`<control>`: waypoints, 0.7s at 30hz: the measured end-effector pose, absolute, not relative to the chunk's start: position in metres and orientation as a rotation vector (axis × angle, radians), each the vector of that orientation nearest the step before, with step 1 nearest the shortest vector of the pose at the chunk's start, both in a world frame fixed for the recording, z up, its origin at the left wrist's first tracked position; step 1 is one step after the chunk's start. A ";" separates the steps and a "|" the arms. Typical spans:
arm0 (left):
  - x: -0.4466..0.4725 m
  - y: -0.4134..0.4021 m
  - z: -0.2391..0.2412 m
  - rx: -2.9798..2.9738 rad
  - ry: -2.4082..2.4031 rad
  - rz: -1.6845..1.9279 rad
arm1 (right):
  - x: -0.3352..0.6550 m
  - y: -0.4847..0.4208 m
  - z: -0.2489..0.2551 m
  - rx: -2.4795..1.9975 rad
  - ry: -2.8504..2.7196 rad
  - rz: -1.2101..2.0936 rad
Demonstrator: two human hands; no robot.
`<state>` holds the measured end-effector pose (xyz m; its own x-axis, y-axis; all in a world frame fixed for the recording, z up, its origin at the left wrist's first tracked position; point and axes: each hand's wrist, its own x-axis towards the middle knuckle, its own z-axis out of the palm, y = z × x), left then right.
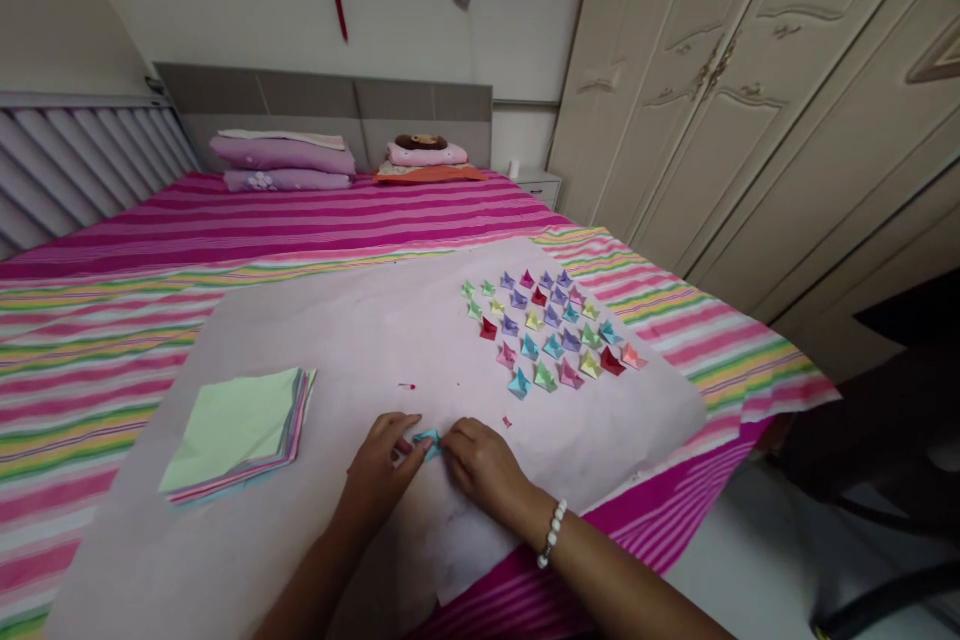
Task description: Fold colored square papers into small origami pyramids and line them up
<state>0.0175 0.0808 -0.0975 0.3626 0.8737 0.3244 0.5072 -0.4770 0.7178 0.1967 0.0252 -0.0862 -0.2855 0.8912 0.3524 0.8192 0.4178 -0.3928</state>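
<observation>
Low over the pale sheet (pixel 360 340), a small folded piece of blue paper (pixel 430 444) is between my two hands. My left hand (pixel 386 465) pinches it from the left with thumb and fingers. From the right, my right hand (pixel 480 460) closes its fingertips on the other end. Part of the blue paper is hidden by my fingers. To the right, several small folded paper boats (pixel 551 345) in many colours stand in rough rows. A stack of square coloured paper (pixel 236 432), pale green on top, lies to the left.
A small red-and-dark item (pixel 407 386) and a tiny pink scrap (pixel 507 422) lie on the sheet near my hands. The sheet covers part of a striped bed (pixel 45 420). Folded bedding (pixel 285 155) rests by the headboard; a wardrobe (pixel 690 100) stands at the right.
</observation>
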 end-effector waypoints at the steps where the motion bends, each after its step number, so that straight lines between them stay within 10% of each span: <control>1: 0.016 0.084 -0.097 2.134 1.213 0.990 | 0.200 0.024 -0.086 -1.444 -2.130 0.195; 21: 0.013 0.128 -0.136 2.706 1.672 0.601 | 0.317 0.029 -0.047 -1.467 -1.603 0.150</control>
<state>0.0130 0.1279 -0.1360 0.3989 0.8438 0.3590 0.8793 -0.4631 0.1116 0.3171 0.0292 -0.0470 0.1421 0.8348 0.5320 0.7220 0.2802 -0.6327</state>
